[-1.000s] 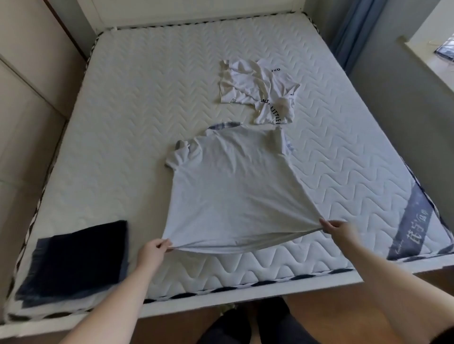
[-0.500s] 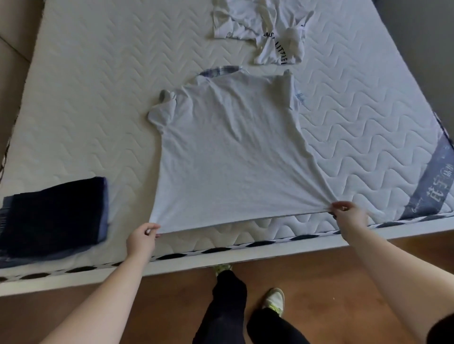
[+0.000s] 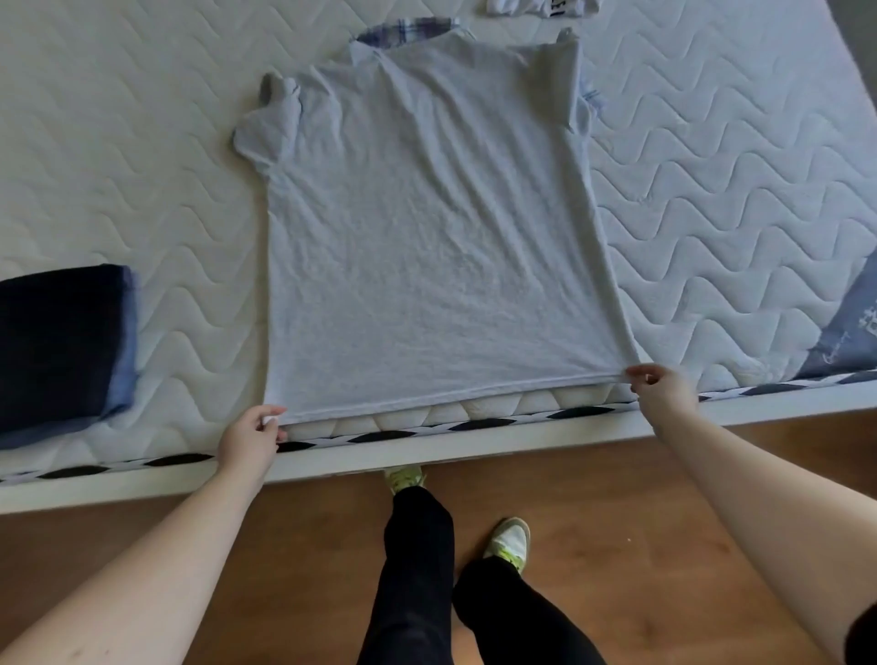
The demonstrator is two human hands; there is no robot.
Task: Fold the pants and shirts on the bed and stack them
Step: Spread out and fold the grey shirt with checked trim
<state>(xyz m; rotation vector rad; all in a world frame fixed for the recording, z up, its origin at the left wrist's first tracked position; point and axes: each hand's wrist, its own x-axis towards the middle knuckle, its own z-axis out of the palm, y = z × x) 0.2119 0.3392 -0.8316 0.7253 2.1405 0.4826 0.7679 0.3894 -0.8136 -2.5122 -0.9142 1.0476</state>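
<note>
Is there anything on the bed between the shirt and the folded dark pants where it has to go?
Nothing visible. Only bare mattress lies between the shirt and the pants. Both hands, left and right, already pinch its hem.

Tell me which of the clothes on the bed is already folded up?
The dark blue pants at the left edge of the bed: a neat folded block. The grey shirt lies spread flat, both hands pinching its hem; the white shirt sits crumpled.
</note>
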